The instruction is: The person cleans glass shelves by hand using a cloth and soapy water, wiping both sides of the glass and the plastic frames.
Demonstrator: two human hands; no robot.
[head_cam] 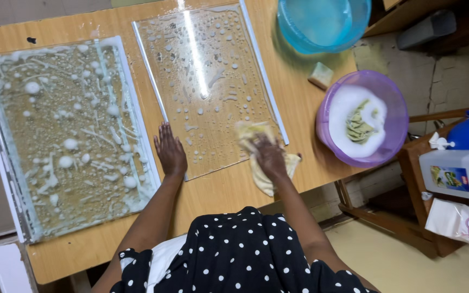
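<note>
Our right hand [270, 154] grips the yellow cloth [261, 163] on the soapy glass shelf [207, 81]; left hand [169, 152] lies open, flat, bracing its edge. Best we wipe in overlapping strokes, pressing evenly.

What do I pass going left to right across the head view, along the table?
Soapy glass shelf → left hand → second glass shelf → right hand on a yellow cloth → purple basin of suds → white jug.
</note>
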